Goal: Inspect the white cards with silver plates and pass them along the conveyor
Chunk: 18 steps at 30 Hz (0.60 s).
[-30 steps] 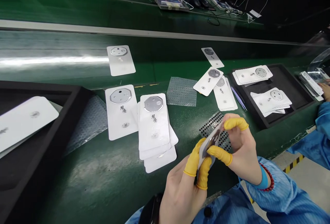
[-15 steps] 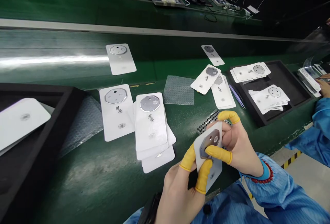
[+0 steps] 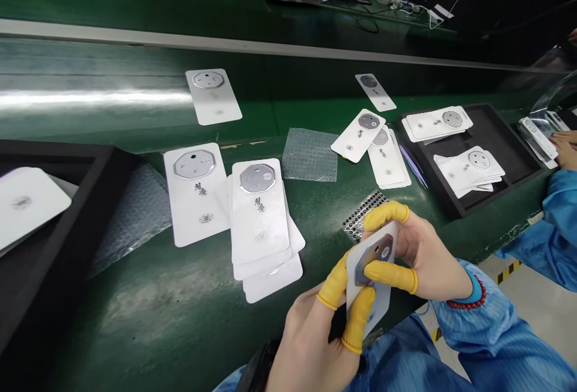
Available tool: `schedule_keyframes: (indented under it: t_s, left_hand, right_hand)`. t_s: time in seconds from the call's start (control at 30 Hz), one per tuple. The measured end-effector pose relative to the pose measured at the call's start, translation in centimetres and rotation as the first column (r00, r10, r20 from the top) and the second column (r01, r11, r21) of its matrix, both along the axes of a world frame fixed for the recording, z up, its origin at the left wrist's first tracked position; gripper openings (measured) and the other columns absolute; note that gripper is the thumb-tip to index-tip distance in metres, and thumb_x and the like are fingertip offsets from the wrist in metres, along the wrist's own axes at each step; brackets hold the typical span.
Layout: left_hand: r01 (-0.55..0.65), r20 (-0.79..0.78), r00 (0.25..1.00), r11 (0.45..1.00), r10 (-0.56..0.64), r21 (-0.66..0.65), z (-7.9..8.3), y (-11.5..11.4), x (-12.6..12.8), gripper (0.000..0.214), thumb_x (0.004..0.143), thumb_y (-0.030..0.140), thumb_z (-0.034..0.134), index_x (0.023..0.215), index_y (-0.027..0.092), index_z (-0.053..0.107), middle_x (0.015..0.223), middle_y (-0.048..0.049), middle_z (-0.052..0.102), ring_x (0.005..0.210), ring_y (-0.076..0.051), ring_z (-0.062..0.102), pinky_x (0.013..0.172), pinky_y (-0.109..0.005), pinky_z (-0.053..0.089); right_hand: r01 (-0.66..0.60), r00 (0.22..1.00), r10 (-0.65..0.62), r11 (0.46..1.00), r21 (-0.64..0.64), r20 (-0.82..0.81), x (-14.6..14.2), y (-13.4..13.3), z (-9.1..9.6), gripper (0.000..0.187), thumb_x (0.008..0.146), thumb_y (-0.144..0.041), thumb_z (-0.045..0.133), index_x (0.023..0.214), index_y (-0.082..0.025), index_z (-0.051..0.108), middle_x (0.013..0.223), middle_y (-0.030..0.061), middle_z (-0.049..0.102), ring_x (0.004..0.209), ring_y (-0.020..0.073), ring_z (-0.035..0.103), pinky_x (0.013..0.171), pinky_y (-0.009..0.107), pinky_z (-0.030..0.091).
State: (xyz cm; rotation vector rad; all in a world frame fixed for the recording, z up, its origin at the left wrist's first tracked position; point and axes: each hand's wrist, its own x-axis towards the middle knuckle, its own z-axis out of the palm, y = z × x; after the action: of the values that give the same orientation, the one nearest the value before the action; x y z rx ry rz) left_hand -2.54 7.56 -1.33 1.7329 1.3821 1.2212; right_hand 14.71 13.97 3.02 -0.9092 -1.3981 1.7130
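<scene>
A white phone back cover (image 3: 381, 302) with a grey octagonal camera plate is held upright near the bench's front edge. My left hand (image 3: 315, 338), with yellow finger cots, pinches its lower left edge. My right hand (image 3: 419, 257) grips its upper part, thumb pressed on the camera plate. Just behind the hands lies a sheet of small black dots (image 3: 360, 217). A stack of like covers (image 3: 264, 223) lies to the left, with a single cover (image 3: 195, 193) beside it.
Black trays stand at the left (image 3: 67, 241) and right (image 3: 500, 139), both holding covers. More covers (image 3: 376, 142), bubble wrap (image 3: 311, 154) and a purple tool (image 3: 412, 166) lie on the green bench. One cover (image 3: 213, 95) rides the conveyor. Another person's sleeve (image 3: 556, 223) is at the right.
The cover has turned from edge-on to face me, camera plate showing. Both hands have shifted slightly lower and right while keeping hold.
</scene>
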Motion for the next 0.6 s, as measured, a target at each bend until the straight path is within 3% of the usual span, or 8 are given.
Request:
schedule_keyframes:
  t_s: [0.2,0.4,0.53,0.6]
  left_hand:
    - [-0.015,0.082,0.996,0.999,0.018,-0.033,-0.4,-0.4,0.1,0.021,0.075,0.019,0.072,0.095,0.025,0.069,0.074,-0.0042,0.076,0.067,-0.023,0.075,0.064,-0.031,0.063]
    - [0.033,0.069,0.997,0.995,-0.026,-0.098,-0.8,-0.9,-0.6,0.048,0.078,0.02,0.072,0.124,0.03,0.064,0.096,-0.0064,0.077,0.082,-0.023,0.075,0.075,-0.032,0.062]
    - [0.019,0.187,0.982,0.984,0.016,-0.18,-0.1,-0.2,-0.3,0.04,0.076,0.018,0.072,0.114,0.026,0.069,0.086,-0.005,0.077,0.076,-0.023,0.074,0.072,-0.031,0.062]
    - [0.045,0.29,0.957,0.977,0.018,-0.208,0.8,0.7,0.0,0.033,0.077,0.017,0.069,0.109,0.025,0.069,0.078,-0.0015,0.076,0.069,-0.019,0.074,0.065,-0.026,0.062]
  right_hand:
    - [-0.022,0.998,0.021,0.999,-0.027,-0.055,0.0,0.1,-0.2,0.037,0.083,-0.015,0.071,0.112,-0.028,0.053,0.087,-0.0023,0.061,0.068,0.008,0.061,0.062,0.019,0.052]
    - [0.078,0.997,-0.078,0.997,-0.013,0.012,-0.8,-0.6,0.2,0.034,0.081,-0.015,0.072,0.107,-0.027,0.055,0.084,-0.0014,0.063,0.067,0.0095,0.061,0.059,0.02,0.052]
    - [0.173,0.983,-0.175,0.984,0.04,0.049,-1.4,-0.6,-0.1,0.035,0.078,-0.014,0.075,0.105,-0.026,0.056,0.086,-0.0013,0.062,0.071,0.01,0.062,0.064,0.021,0.053]
    - [0.146,0.988,-0.147,0.989,0.028,0.04,-1.4,-0.2,-0.5,0.037,0.078,-0.014,0.074,0.108,-0.026,0.055,0.092,-0.0011,0.061,0.076,0.0094,0.061,0.068,0.02,0.052]
